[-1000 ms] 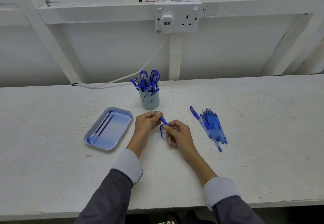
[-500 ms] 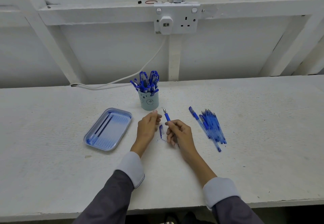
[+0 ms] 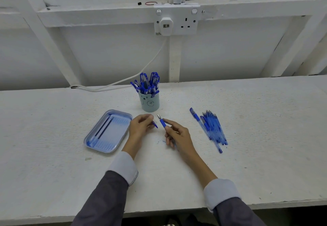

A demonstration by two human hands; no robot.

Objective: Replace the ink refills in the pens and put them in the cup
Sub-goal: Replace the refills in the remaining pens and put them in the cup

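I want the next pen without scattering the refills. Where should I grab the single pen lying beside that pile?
Pinch the pen at its blue sleeve at the far end, coming from above and its left. That end sticks out clear of the refills, which crowd its right side along the middle; its left faces bare table.

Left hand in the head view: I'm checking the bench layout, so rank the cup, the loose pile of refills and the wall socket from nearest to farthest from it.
From the left hand, which pinches a pen cap:
1. Cup, just beyond it.
2. Pile of refills, well off to its right.
3. Wall socket, high up at the back.
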